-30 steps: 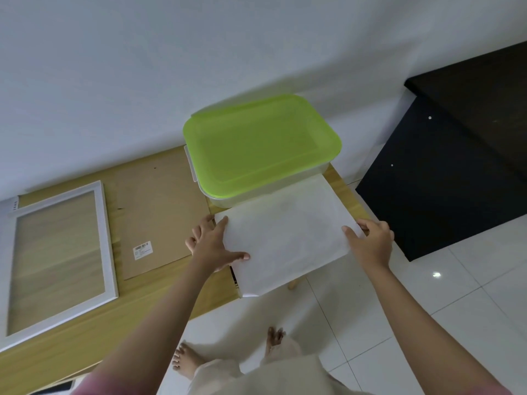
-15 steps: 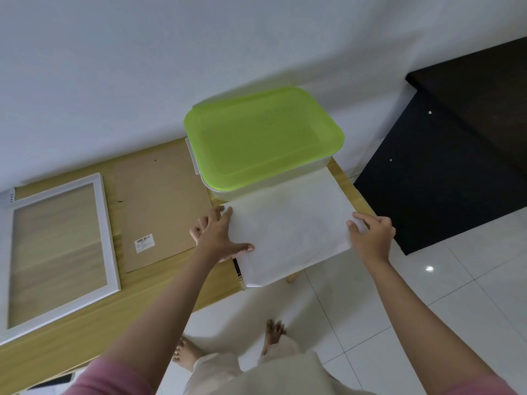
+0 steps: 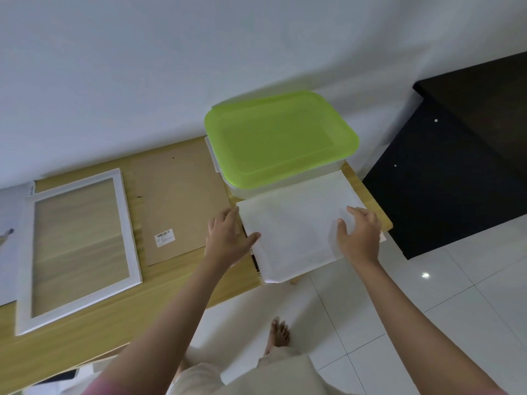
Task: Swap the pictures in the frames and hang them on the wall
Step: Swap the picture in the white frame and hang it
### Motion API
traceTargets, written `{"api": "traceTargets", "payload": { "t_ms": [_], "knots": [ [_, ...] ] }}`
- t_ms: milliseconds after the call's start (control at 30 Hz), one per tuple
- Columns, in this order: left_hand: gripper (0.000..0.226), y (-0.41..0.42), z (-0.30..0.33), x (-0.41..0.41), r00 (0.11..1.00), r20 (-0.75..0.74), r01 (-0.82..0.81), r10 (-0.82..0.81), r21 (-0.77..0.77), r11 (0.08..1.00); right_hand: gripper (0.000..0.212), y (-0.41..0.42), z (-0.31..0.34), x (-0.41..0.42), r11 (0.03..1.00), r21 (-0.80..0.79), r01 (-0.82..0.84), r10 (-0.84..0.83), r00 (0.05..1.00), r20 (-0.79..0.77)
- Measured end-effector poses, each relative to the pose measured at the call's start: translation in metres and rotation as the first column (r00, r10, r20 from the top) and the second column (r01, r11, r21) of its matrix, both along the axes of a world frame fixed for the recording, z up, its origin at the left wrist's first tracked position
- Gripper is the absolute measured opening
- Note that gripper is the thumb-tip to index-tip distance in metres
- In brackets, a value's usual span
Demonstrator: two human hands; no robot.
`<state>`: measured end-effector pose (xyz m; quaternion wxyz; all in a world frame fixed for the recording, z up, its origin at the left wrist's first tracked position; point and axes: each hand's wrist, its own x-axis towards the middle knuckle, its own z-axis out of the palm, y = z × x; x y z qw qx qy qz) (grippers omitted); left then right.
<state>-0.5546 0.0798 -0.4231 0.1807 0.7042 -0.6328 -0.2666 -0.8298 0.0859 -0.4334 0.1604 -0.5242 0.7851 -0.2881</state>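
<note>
The fingers (image 3: 353, 212) of the right hand (image 3: 360, 238) are straight and a little spread, lying flat on the white sheet (image 3: 296, 240). Half a second ago this hand held the right edge of the sheet; now it has moved inward onto the top. The left hand (image 3: 228, 240) has its thumb laid across the left edge of the sheet and its other fingers resting beside it on the counter (image 3: 182, 283), almost as before, only with a looser hold. I judge that the person has put the sheet down and is now flattening or squaring it, not carrying it.

The sheet lies at the right end of the counter, its far edge touching the box with the green lid (image 3: 281, 138), and its near corner hangs over the counter edge. Something dark shows under its left edge, but I cannot tell what it is.

Both forearms reach forward from below, the left one crossing over the counter edge, the right one over the white floor (image 3: 427, 323).

To the left lie the brown backing board (image 3: 176, 206) and, farther left, the empty white frame (image 3: 77, 246). So the swap is not yet finished and nothing hangs on the wall.
</note>
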Motion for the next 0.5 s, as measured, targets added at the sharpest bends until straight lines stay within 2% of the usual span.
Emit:
{"api": "traceTargets", "payload": {
  "t_ms": [67,267,500],
  "knots": [
    [0.073,0.012,0.004,0.020,0.997,-0.070,-0.037,0.033,-0.050,0.998,0.039,0.003,0.005,0.033,0.998,-0.022,-0.053,0.055,0.997,0.062],
    [0.066,0.054,0.012,0.127,0.987,-0.101,-0.137,0.126,-0.113,0.984,0.038,0.013,0.011,0.169,0.970,-0.092,-0.225,0.234,0.966,0.107],
    [0.056,0.106,0.016,0.314,0.912,-0.061,-0.410,0.405,-0.120,0.904,0.041,0.020,0.019,0.364,0.887,-0.074,-0.457,0.462,0.879,0.113]
  ]
}}
